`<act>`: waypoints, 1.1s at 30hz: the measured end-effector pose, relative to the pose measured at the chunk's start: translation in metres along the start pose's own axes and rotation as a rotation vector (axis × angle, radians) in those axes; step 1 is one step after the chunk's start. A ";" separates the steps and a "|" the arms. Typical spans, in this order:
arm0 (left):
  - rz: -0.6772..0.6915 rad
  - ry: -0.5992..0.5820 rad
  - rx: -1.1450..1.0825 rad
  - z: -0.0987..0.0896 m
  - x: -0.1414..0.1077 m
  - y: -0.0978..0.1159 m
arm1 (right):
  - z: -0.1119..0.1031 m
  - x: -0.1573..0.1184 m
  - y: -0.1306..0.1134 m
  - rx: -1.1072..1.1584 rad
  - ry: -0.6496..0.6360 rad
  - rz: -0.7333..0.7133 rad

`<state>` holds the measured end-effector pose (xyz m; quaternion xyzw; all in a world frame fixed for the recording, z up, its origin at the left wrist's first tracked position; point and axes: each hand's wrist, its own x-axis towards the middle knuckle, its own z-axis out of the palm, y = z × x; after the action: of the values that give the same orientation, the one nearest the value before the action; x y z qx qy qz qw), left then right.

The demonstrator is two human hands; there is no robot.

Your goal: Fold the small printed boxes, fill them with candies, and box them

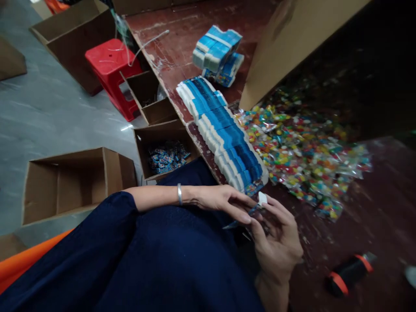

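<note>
My left hand, with a silver bangle on its wrist, reaches in from the left and pinches a small blue printed card. From the right, my right hand closes on the same card, its thumb meeting the left fingertips. A white tab stands up by the right index finger. Fingers hide most of the card. Just beyond the hands, a long row of blue and white cards lies along the table edge. Clear packets of colourful candies are heaped to its right.
More blue card bundles sit farther back on the red-brown table. A cardboard flap leans over the candy packets. A black object with orange bands lies at right. Left are open cartons, a box of blue packets and a red stool.
</note>
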<state>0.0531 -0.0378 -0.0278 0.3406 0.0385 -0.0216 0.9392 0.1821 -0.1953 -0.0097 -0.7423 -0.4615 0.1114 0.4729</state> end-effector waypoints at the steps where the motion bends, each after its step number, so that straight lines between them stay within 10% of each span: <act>1: 0.009 0.016 0.036 0.002 -0.004 0.004 | 0.000 -0.001 -0.001 0.056 0.008 0.025; 17: 0.010 0.086 0.417 0.007 -0.001 0.027 | -0.006 0.017 -0.009 0.338 -0.186 0.118; 24: 0.247 0.415 0.482 0.014 0.009 0.020 | 0.013 0.015 -0.014 0.368 0.188 0.238; 33: 0.428 0.707 0.541 0.020 0.016 -0.004 | 0.030 0.018 -0.009 0.346 0.307 0.279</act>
<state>0.0696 -0.0541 -0.0167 0.5590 0.2768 0.2795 0.7299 0.1693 -0.1619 -0.0132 -0.7150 -0.2515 0.1390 0.6373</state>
